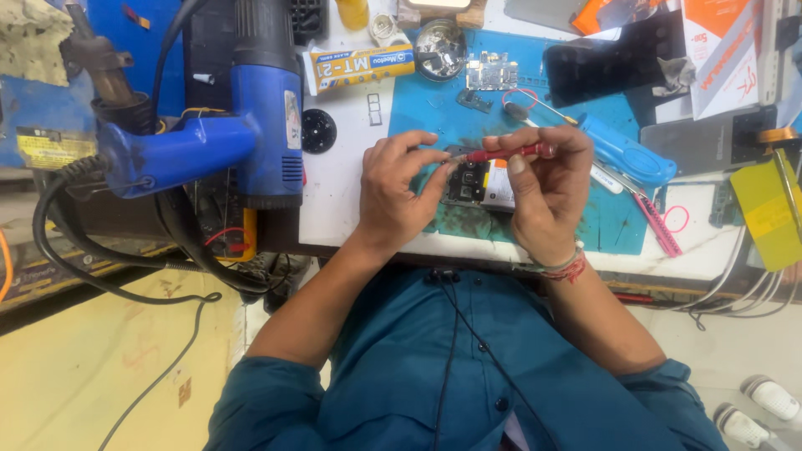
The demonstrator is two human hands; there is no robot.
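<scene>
White workbench top, cluttered; pale yellow floor below at seven o'clock. Blue rubber work mat laid on it, stained. Blue-and-black heat gun standing at ten o'clock of my hands, black cable looping down. Blue plastic-handled screwdriver at two o'clock on the mat. Opened dark phone body with bare circuit board at centre of the mat, lying flat, directly under my fingers. My left hand: palm down, thumb and forefinger pressed together on the tip end of the tool, other fingers resting on the phone. My right hand: wrist raised, fingers pinching the thin red-handled precision screwdriver, held level above the phone's twelve o'clock edge.
</scene>
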